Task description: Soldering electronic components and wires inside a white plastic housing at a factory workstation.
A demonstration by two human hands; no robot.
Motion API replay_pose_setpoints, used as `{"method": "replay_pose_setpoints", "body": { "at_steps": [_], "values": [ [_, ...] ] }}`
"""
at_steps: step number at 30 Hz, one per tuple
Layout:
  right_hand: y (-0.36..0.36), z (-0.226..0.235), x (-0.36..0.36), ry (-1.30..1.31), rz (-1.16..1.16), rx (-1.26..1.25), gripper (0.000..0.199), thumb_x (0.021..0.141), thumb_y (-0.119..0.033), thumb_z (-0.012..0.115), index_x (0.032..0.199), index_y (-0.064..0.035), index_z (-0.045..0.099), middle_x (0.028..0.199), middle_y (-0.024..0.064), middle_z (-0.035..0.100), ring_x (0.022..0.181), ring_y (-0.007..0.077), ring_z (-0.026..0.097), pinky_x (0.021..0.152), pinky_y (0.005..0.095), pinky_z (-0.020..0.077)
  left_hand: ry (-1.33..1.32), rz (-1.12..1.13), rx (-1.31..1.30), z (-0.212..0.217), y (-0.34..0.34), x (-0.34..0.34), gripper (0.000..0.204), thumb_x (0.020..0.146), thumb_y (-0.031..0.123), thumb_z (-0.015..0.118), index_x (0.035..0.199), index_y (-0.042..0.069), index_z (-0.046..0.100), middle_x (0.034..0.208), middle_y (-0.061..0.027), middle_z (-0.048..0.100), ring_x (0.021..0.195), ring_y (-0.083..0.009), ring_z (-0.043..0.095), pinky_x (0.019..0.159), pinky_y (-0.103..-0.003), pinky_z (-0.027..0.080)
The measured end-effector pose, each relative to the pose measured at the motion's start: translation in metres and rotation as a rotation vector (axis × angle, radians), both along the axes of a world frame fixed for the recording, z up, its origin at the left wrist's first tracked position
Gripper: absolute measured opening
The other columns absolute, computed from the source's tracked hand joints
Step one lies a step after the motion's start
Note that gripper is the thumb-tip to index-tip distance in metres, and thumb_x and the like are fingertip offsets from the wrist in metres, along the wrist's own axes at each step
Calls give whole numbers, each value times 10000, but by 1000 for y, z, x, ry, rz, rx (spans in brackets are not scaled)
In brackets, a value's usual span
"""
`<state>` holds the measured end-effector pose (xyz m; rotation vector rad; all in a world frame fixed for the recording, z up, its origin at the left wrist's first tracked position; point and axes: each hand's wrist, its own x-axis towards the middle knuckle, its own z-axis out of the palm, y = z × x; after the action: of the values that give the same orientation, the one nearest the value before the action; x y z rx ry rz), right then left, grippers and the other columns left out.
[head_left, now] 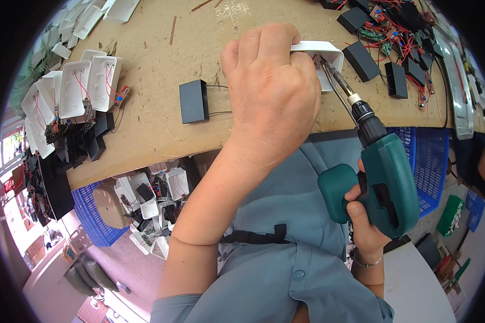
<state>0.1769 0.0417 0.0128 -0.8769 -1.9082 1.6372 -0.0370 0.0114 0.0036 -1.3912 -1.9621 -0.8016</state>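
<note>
My left hand [275,91] is closed round a white plastic case [333,49] at the table's front part, its open side turned to the right. In my right hand [364,220] is a green soldering gun [390,172], its metal tip [339,78] reaching into the case. What the tip touches inside is too small to make out. Beside my left hand, on the table, lies a black box [193,101] whose two thin wires run under the hand. My left fingertips are partly hidden behind the hand.
White cases with red wires [75,89] are grouped on the table's left over black boxes. At the right lie black boxes [361,60], small circuit boards and tangled red wires [407,43]. Blue crates [434,172] stand below the table [156,107]. More cases [177,183] fill one at the left.
</note>
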Motion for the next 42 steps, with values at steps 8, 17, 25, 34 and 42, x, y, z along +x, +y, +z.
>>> {"method": "replay_pose_setpoints", "body": {
  "at_steps": [8, 17, 25, 34, 42],
  "values": [
    [1, -2, 11, -73, 73, -35, 554, 738, -62, 652, 1219, 53, 401, 1143, 203, 528, 739, 126, 556, 737, 281, 457, -23, -13, -7, 1, 0, 0, 67, 575, 46, 565, 580, 3, 514, 878, -98, 489, 809, -253, 445, 712, -372, 309],
    [0, -2, 4, -14, 30, -15, 198, 738, 20, 637, 914, -13, 553, 812, 31, 555, 671, 92, 501, 577, 223, 414, -23, -12, -7, 1, 0, 0, 72, 574, 52, 569, 583, 2, 518, 878, -100, 489, 811, -256, 445, 719, -374, 312],
    [3, -8, 31, -4, 125, 157, 561, 750, -133, 665, 1201, 67, 400, 1140, 205, 525, 716, 136, 555, 711, 276, 455, -56, -29, 18, -1, 0, 1, 63, 573, 43, 572, 586, 0, 528, 881, -101, 494, 813, -256, 446, 717, -374, 318],
    [3, -3, 29, 113, -22, 180, 597, 727, -205, 699, 1165, 80, 412, 1097, 203, 535, 670, 152, 557, 590, 267, 468, -190, -56, 5, -7, 6, -1, 59, 587, 40, 577, 589, -4, 537, 891, -100, 496, 831, -257, 452, 724, -378, 323],
    [3, -2, 30, 100, -11, 142, 584, 733, -193, 681, 1172, 80, 410, 1097, 211, 534, 679, 153, 557, 600, 268, 465, -171, -78, 8, -19, 9, -2, 54, 591, 34, 575, 587, -2, 534, 907, -105, 499, 841, -260, 453, 725, -381, 326]
  ]
}}
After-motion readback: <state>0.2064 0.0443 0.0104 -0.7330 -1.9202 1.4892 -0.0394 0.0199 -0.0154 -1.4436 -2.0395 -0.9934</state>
